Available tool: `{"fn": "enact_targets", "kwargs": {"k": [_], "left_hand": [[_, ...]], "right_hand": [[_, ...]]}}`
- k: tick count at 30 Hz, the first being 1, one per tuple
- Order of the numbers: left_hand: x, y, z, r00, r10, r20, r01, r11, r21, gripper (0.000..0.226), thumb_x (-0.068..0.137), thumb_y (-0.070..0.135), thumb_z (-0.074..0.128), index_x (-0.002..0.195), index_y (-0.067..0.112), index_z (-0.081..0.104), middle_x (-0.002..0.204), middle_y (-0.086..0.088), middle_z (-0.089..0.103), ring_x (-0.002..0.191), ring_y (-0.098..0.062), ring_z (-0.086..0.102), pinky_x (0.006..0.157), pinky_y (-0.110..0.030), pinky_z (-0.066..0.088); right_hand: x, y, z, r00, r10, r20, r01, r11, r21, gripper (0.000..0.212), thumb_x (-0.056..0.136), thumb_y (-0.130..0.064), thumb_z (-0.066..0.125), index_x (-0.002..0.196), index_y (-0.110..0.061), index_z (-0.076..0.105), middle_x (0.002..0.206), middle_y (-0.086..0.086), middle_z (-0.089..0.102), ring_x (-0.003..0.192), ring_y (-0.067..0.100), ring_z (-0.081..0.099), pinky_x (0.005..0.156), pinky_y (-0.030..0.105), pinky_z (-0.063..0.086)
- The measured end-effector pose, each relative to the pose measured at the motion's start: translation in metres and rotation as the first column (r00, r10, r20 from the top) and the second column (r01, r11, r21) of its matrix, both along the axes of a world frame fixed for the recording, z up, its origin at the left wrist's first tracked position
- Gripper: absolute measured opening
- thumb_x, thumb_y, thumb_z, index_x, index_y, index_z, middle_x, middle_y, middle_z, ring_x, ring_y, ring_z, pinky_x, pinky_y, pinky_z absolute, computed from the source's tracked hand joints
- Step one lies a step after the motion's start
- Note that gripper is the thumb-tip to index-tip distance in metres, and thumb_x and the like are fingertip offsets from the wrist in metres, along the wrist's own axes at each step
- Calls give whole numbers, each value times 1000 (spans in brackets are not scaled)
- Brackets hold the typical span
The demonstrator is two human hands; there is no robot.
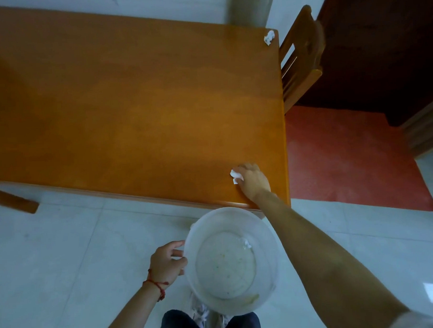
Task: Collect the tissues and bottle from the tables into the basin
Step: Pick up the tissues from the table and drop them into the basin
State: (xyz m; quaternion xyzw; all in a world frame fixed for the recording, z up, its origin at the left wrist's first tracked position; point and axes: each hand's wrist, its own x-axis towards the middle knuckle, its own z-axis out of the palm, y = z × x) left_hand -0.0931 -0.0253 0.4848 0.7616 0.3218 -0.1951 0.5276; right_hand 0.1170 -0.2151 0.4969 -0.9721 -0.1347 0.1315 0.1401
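Crumpled white paper tissue [235,176] sits pinched under our right hand [254,180] fingertips [243,166], closed on it; we judge pickup underway. Left hand [166,264] grips the translucent round plastic basin [268,238] rim; next, drop it in.

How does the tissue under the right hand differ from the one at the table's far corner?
The crumpled white tissue by the near edge is in the right hand's grip; the crumpled white tissue at the far right corner lies untouched. The near one is partly hidden by fingers; the far one shows whole. Both rest on the orange wooden table.
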Motion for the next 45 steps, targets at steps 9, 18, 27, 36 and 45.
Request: {"fn": "enact_targets", "kwargs": {"k": [9,18,27,36,45], "left_hand": [[0,0,-2,1000,-15,7,15,1000,8,48,75,-4,60,122,6,55,94,-14,64,84,-29,62,53,-18,55],[1,4,3,1000,10,26,-9,998,-62,47,72,-5,65,118,1,58,89,-15,62,79,-35,59,68,-41,58],[10,-12,-1,989,-132,60,134,990,-39,45,74,-4,60,118,4,57,98,-16,63,85,-32,62,60,-29,54],[13,-77,2,928,-364,76,367,930,-18,44,73,-2,63,116,5,59,96,-13,63,87,-31,62,53,-24,52],[-3,-205,5,829,-548,115,553,833,-12,45,71,-5,63,115,6,61,98,-14,65,89,-32,63,61,-31,56]], "right_hand": [[-83,-10,17,990,-139,-31,139,895,425,24,89,-12,55,111,-9,64,118,13,60,95,28,60,75,25,43],[-184,-30,12,956,-148,-254,237,900,367,57,79,-39,66,131,-25,47,141,-1,46,131,18,39,111,37,34],[-249,-96,-2,605,-708,-363,793,497,352,52,89,-26,57,136,-16,40,139,6,46,125,24,46,100,36,41],[-306,-151,-8,416,-770,-484,893,243,379,29,87,-16,57,115,-10,62,48,-21,62,77,21,59,81,29,44],[-379,-248,1,260,-848,-462,904,46,424,29,86,-11,55,114,-9,63,70,4,68,81,19,62,71,18,42]]}}
